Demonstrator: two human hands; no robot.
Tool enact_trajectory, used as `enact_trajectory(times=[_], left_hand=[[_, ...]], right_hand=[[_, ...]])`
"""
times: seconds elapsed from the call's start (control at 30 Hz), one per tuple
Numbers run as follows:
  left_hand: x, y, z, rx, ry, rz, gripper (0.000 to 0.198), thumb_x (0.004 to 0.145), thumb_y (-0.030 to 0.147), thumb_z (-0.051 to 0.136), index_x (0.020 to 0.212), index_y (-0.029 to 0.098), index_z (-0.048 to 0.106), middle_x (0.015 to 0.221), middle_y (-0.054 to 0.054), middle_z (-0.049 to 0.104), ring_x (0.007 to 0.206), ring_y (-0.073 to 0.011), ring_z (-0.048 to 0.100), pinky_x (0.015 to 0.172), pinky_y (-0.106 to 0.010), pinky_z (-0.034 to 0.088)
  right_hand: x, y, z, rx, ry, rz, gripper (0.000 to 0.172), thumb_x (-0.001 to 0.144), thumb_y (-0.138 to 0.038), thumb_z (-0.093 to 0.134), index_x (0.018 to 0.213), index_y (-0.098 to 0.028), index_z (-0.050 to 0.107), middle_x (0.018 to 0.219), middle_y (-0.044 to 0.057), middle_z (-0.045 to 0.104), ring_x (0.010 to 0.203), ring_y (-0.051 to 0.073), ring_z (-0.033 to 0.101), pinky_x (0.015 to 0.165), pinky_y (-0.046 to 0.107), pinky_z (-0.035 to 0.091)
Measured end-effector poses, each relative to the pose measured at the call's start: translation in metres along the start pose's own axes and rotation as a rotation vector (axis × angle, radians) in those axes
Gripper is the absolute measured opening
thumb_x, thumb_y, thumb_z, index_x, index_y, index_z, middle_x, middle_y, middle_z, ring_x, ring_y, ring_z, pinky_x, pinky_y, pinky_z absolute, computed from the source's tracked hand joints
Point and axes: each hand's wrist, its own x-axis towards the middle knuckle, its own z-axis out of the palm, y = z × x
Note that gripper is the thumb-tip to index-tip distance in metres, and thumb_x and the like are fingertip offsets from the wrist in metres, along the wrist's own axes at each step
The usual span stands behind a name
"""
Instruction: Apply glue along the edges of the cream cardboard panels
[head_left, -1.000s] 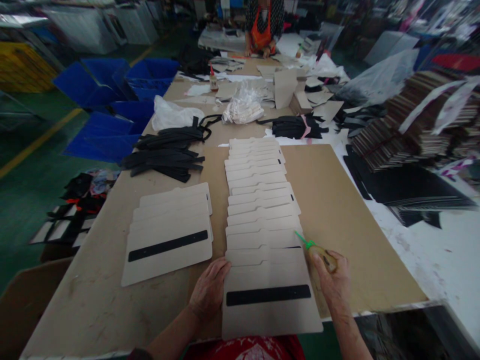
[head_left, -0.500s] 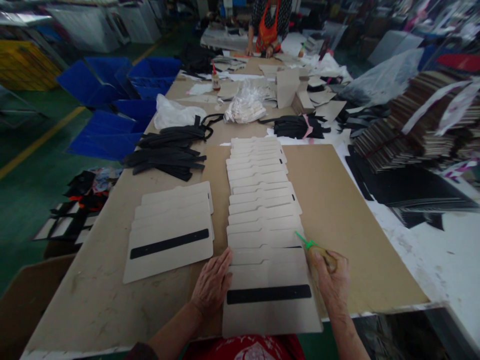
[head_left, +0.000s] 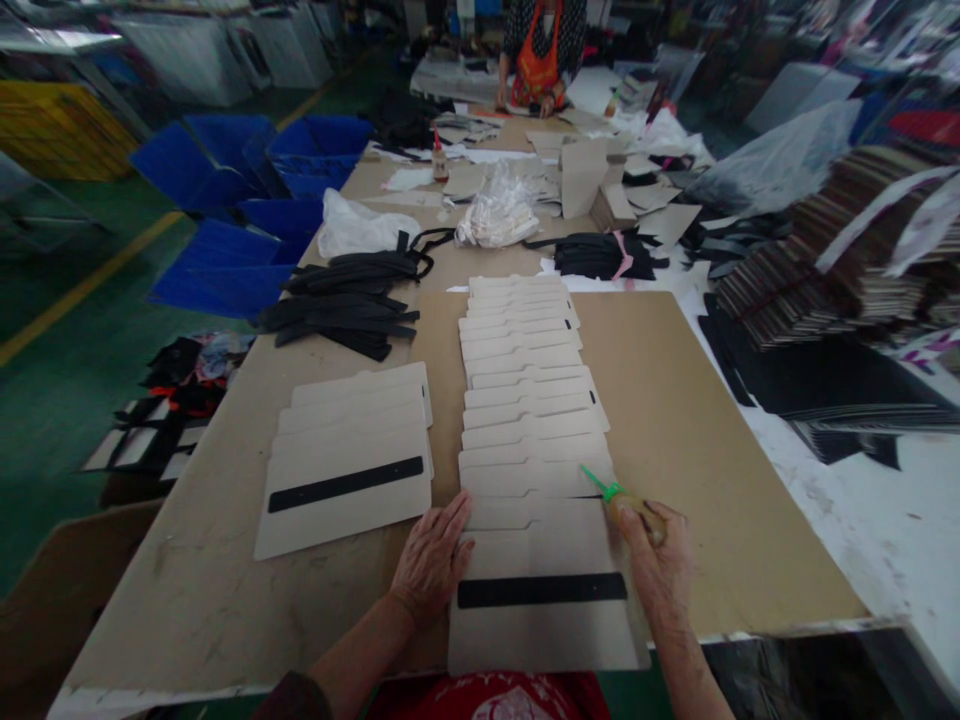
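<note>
A long overlapping row of grey cardboard panels (head_left: 536, 455) runs away from me along the table. The nearest panel (head_left: 540, 640) bears a black strip (head_left: 541, 590) across it. My left hand (head_left: 435, 558) lies with fingers stretched out at the row's left edge, fingertips touching the panels. On the right side, my right hand (head_left: 660, 550) is wrapped round a yellowish glue bottle (head_left: 643, 518) with a green nozzle (head_left: 600, 485). The nozzle points left over a panel; whether its tip touches the board I cannot tell. A smaller stack of similar panels (head_left: 345, 440) sits to the left.
Bundles of black straps (head_left: 349, 300) and a clear plastic bag (head_left: 499, 205) lie farther back on the table (head_left: 180, 580). Tall stacked boards (head_left: 832, 250) stand at the right. Blue bins (head_left: 225, 265) are on the left. Across the table works a person in an orange apron (head_left: 540, 70).
The glue bottle in my right hand has moved slightly left, its nozzle reaching farther over the panels. My left hand stays at the row's edge. The whole view has shifted a little.
</note>
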Motion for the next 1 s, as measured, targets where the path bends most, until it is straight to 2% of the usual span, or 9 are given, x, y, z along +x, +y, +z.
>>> enact_trajectory(times=[0.4,0.6,0.8,1.0], left_hand=[[0.000,0.002,-0.001,-0.008,-0.007,-0.028,0.052,0.097,0.034,0.046,0.147,0.023,0.036,0.150,-0.003,0.044,0.124,-0.0236,0.048,0.106,-0.041,0.040],[0.000,0.004,-0.003,-0.013,-0.043,-0.043,0.052,0.097,0.034,0.046,0.147,0.024,0.036,0.153,0.000,0.040,0.123,-0.0235,0.047,0.106,-0.042,0.039],[0.001,0.006,-0.006,-0.029,-0.049,-0.059,0.052,0.097,0.034,0.047,0.147,0.026,0.036,0.152,-0.001,0.042,0.122,-0.0239,0.047,0.105,-0.043,0.041],[0.002,0.008,-0.008,-0.055,-0.057,-0.067,0.050,0.097,0.033,0.047,0.145,0.025,0.039,0.151,-0.001,0.043,0.121,-0.0247,0.047,0.105,-0.043,0.041]], right_hand=[[-0.019,-0.018,0.024,0.098,-0.070,-0.009,0.042,0.082,-0.055,0.063,0.103,-0.018,0.058,0.101,0.007,0.056,0.097,0.024,0.053,0.087,0.043,0.044],[-0.025,-0.033,0.031,0.136,-0.132,0.062,0.044,0.081,-0.057,0.063,0.102,-0.019,0.057,0.102,0.008,0.056,0.097,0.025,0.054,0.089,0.044,0.044],[-0.034,-0.044,0.043,0.167,-0.167,0.029,0.044,0.082,-0.056,0.063,0.104,-0.019,0.057,0.101,0.007,0.056,0.099,0.024,0.052,0.091,0.044,0.043],[-0.038,-0.057,0.051,0.179,-0.188,-0.008,0.040,0.083,-0.055,0.063,0.100,-0.019,0.058,0.098,0.006,0.056,0.094,0.022,0.052,0.086,0.040,0.044]])
